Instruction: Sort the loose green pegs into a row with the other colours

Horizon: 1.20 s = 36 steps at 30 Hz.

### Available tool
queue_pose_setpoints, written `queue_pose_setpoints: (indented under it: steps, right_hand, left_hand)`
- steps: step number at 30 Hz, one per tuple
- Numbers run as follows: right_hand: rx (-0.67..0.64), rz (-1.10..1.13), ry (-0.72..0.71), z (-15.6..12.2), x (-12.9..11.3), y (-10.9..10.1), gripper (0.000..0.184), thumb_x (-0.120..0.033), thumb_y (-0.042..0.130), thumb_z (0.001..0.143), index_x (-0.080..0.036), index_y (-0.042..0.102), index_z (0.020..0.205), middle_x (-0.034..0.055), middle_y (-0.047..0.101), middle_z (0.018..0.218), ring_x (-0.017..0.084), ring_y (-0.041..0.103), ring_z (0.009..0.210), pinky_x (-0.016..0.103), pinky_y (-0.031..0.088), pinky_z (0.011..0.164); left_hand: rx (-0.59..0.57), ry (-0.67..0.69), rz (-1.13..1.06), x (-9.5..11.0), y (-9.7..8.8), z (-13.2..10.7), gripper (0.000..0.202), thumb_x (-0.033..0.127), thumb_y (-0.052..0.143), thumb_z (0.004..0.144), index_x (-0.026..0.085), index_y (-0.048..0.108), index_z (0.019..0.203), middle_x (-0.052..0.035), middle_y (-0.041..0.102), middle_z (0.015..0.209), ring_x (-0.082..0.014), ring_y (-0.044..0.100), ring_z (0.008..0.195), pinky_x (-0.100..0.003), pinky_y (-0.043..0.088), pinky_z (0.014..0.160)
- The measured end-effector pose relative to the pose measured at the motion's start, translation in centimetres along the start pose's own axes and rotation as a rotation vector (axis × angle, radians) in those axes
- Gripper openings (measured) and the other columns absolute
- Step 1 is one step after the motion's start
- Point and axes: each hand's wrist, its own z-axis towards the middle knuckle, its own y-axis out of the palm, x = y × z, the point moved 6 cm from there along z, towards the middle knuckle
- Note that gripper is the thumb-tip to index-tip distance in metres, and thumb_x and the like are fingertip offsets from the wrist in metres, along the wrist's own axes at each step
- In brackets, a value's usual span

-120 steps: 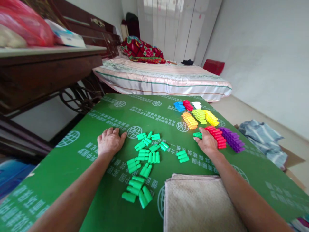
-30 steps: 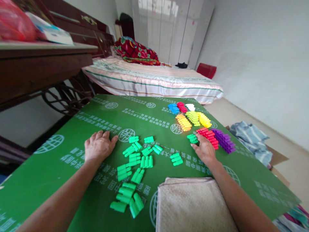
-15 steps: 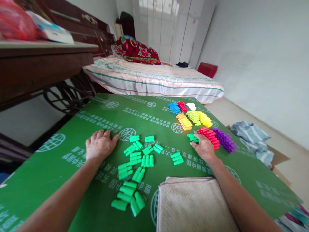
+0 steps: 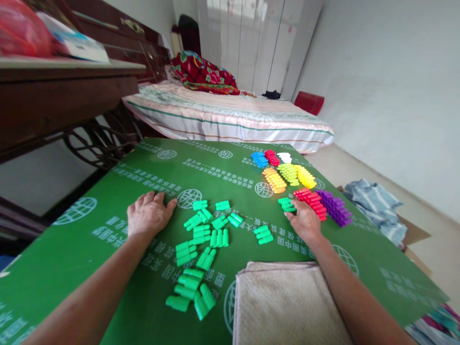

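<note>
Lightly, the green pieces [image 4: 286,204] just left of the red row [image 4: 311,203] should be steadied by the right hand [image 4: 305,221], its grip unclear; the left hand [image 4: 148,215] is rested, spread, on the surface [image 4: 136,306].

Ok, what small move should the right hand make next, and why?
I'd probably take the right hand to the lone green cluster and bring it beside the small green group at its fingertips. That cluster lies apart from the scattered green pieces, nearer this hand, and other colours, like the red block and purple block, sit neatly grouped.
</note>
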Motion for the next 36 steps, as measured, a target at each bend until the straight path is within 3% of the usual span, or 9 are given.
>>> queue_pose_setpoints:
  steps: [16,19,21,25,28,33,36]
  right_hand:
    - [-0.012,-0.05,-0.016,-0.8,-1.0,-0.8,0.037,-0.031,0.06,0.086,-0.016,0.063,0.12,0.0126,0.066,0.114,0.027,0.061,0.105,0.036,0.049,0.08]
    - [-0.013,-0.012,-0.125,-1.5,-3.1,-1.5,0.032,-0.027,0.06,0.086,-0.021,0.066,0.116,0.009,0.067,0.113,0.024,0.061,0.104,0.035,0.049,0.083]
    - [-0.051,0.059,-0.273,-2.1,-5.7,-1.8,0.029,-0.023,0.06,0.085,-0.023,0.067,0.114,0.0063,0.067,0.113,0.021,0.061,0.104,0.033,0.049,0.086]
    - [-0.233,0.177,-0.639,-3.8,-12.1,-1.7,0.033,-0.013,0.058,0.084,-0.023,0.067,0.114,0.005,0.065,0.12,0.018,0.059,0.109,0.032,0.047,0.093]
    - [-0.357,0.161,-0.823,-4.4,-15.7,-0.6,0.043,-0.002,0.053,0.081,-0.023,0.065,0.116,0.0046,0.062,0.128,0.018,0.055,0.115,0.031,0.044,0.097]
    - [-0.484,0.042,-0.883,-3.9,-17.9,1.4,0.041,-0.001,0.052,0.081,-0.021,0.064,0.114,0.0053,0.064,0.12,0.019,0.056,0.112,0.03,0.045,0.092]
    - [-0.472,0.004,-0.818,-3.5,-17.3,0.8,0.029,-0.011,0.058,0.083,-0.021,0.066,0.11,0.0067,0.066,0.112,0.02,0.058,0.108,0.031,0.045,0.089]
  left_hand:
    - [0.046,0.021,-0.007,0.0,0.3,-0.1,0.063,0.054,0.026,0.088,0.013,0.049,0.13,-0.0176,0.041,0.144,-0.0369,0.033,0.135,-0.054,0.032,0.112]
    - [0.061,0.023,0.0,0.0,0.4,-0.1,0.062,0.053,0.027,0.088,0.013,0.049,0.129,-0.0176,0.042,0.144,-0.0367,0.033,0.135,-0.054,0.032,0.111]
    - [0.067,0.025,0.005,-0.1,0.5,-0.1,0.062,0.054,0.028,0.088,0.013,0.049,0.13,-0.0174,0.041,0.144,-0.0365,0.033,0.135,-0.053,0.032,0.111]
    - [0.069,0.023,0.008,-0.2,0.6,-0.1,0.062,0.054,0.028,0.089,0.013,0.048,0.131,-0.0175,0.041,0.145,-0.0362,0.033,0.135,-0.053,0.031,0.112]
    - [0.062,0.017,0.009,-0.3,0.5,-0.1,0.062,0.053,0.027,0.089,0.012,0.047,0.132,-0.018,0.041,0.145,-0.0358,0.032,0.136,-0.053,0.031,0.112]
    - [0.047,0.016,0.018,0.0,0.3,-0.3,0.062,0.052,0.026,0.089,0.013,0.047,0.132,-0.0176,0.041,0.145,-0.0355,0.033,0.136,-0.053,0.031,0.112]
    - [0.044,0.015,0.014,0.0,0.2,-0.3,0.062,0.053,0.026,0.089,0.014,0.047,0.133,-0.0167,0.04,0.145,-0.0351,0.032,0.136,-0.052,0.031,0.112]
